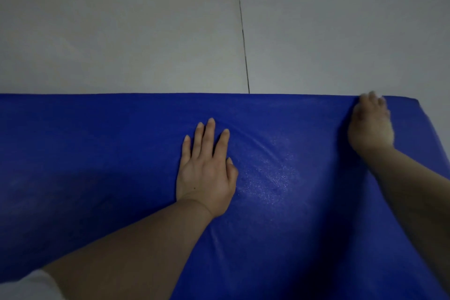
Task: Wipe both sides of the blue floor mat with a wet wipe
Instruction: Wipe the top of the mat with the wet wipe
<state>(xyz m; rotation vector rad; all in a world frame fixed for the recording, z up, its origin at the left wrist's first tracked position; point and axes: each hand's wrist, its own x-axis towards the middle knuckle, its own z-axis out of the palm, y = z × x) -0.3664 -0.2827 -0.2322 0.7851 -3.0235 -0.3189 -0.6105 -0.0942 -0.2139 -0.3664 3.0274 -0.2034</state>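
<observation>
On the blue floor mat (97, 165), left hand (207, 165) presses flat; right hand (370, 124), blurred, grips its far edge, likely to flip it next.

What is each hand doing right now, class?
Left hand: open, flat on the blue mat.
Right hand: at the mat's far edge, blurred; its grip cannot be told.

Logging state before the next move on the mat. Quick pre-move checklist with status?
1. Left hand flat on mat: ok.
2. Right hand at the far edge near the corner: ok.
3. Right hand's grip on that edge: cannot tell, blurred.
4. Wipe in view: not ok, none seen.
5. Mat flat: not ok, creases by the left hand.
6. Floor beyond the mat bare: ok.
</observation>
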